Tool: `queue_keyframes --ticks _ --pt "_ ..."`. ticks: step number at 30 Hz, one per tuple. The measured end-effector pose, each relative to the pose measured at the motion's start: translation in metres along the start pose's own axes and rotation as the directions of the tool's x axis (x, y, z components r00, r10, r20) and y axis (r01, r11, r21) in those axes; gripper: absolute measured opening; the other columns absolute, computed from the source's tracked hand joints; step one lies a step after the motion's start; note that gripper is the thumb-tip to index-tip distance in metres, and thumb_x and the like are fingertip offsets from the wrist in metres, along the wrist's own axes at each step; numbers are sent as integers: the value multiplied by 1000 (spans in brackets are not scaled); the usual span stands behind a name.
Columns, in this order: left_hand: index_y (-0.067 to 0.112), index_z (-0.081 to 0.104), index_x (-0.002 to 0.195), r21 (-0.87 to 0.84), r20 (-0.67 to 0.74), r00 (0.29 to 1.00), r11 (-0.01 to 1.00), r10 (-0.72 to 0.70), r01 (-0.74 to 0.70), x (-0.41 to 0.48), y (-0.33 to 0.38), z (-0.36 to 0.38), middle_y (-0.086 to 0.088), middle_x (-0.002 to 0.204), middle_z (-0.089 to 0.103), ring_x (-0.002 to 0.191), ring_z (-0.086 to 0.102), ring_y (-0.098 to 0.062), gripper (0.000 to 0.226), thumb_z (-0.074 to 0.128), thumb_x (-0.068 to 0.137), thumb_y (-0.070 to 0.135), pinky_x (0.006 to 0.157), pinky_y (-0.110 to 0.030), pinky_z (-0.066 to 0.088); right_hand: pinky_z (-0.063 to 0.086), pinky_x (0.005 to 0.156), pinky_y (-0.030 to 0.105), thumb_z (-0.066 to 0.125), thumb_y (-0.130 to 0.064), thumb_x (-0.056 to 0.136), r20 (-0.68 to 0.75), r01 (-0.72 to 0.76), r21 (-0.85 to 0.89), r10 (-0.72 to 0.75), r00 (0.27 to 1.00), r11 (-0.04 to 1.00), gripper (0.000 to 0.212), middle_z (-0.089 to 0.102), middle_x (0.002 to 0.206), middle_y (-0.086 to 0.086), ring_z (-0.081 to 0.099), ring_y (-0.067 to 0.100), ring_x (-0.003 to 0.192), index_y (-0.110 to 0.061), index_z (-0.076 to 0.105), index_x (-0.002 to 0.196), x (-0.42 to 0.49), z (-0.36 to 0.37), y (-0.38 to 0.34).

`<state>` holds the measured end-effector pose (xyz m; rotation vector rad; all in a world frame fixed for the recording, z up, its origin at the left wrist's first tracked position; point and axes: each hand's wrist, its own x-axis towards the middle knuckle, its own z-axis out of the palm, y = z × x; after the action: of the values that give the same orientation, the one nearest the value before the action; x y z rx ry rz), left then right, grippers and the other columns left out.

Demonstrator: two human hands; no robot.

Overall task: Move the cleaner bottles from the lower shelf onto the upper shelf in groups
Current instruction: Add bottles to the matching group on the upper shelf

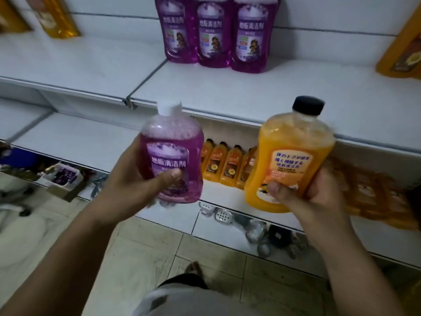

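Note:
My left hand [134, 179] grips a purple cleaner bottle [173, 142] with a white cap, held upright in front of the shelves. My right hand [312, 197] grips an orange cleaner bottle [293, 156] with a black cap, tilted slightly right. Both bottles hang in the air at the front edge of the upper shelf [250, 94]. Three purple bottles [215, 33] stand in a row at the back of that shelf. On the lower shelf [218, 195], several orange bottles [225, 165] stand in a row between my hands.
More orange bottles stand on the upper shelf at the far left [57, 17] and far right [403, 51]. Blurred orange bottles [373, 197] fill the lower shelf's right part. Small goods [257, 229] lie on the bottom shelf. My foot [193, 269] is on the tiled floor.

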<state>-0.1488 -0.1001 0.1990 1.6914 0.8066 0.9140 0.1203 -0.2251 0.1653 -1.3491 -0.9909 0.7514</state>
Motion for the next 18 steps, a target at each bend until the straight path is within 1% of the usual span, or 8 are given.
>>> queue_keyframes --ticks 2,4,7,9,11,13,16,18 --pt "26 54 127 12 -50 997 998 62 -61 15 19 -12 14 111 77 103 75 -7 54 83 82 16 80 -19 60 62 82 27 93 -46 69 -2 72 -4 -72 997 997 56 79 110 -9 76 11 102 -33 66 116 12 2 -25" --pt "28 58 126 5 -102 987 992 123 -123 34 33 -26 11 111 78 104 75 -9 49 83 85 20 82 -22 59 62 86 34 88 -46 68 -4 120 6 -120 993 993 58 79 113 -9 76 12 104 -32 65 119 26 5 -49" --pt "33 63 126 18 -130 971 980 200 -199 72 48 -48 2 115 78 108 74 -19 50 87 83 28 88 -33 60 59 93 48 84 -40 70 -12 197 -10 -197 980 980 53 79 114 -6 75 16 106 -31 67 120 54 15 -77" --pt "30 66 126 27 -150 960 971 238 -236 99 55 -62 -3 115 78 108 75 -25 56 88 75 33 90 -41 60 58 96 54 85 -42 71 -30 228 -21 -229 973 973 54 79 114 -4 76 19 106 -29 68 120 75 27 -90" --pt "20 65 131 23 -175 953 969 247 -247 128 57 -75 -6 114 78 106 75 -26 64 94 73 26 89 -44 62 57 98 55 85 -42 68 -53 235 -9 -235 971 972 55 79 112 -3 76 20 105 -27 69 119 94 40 -99" --pt "15 63 135 16 -194 952 971 237 -238 154 53 -86 -6 115 78 106 76 -25 72 93 70 17 89 -46 63 57 100 55 85 -39 66 -68 230 -8 -230 971 973 53 80 110 -4 76 18 104 -26 71 116 111 54 -105" --pt "16 60 139 21 -184 962 979 202 -202 190 44 -99 -4 115 78 103 77 -23 82 92 64 15 87 -49 64 57 99 55 87 -41 63 -102 213 -21 -214 971 977 49 81 107 -5 77 17 102 -30 75 109 132 73 -106" --pt "20 63 135 46 -154 970 982 189 -184 210 36 -103 -3 113 78 100 77 -23 76 93 66 11 87 -51 64 57 98 56 89 -45 60 -122 197 -25 -199 972 980 46 81 106 -4 77 18 101 -35 76 104 142 82 -101"
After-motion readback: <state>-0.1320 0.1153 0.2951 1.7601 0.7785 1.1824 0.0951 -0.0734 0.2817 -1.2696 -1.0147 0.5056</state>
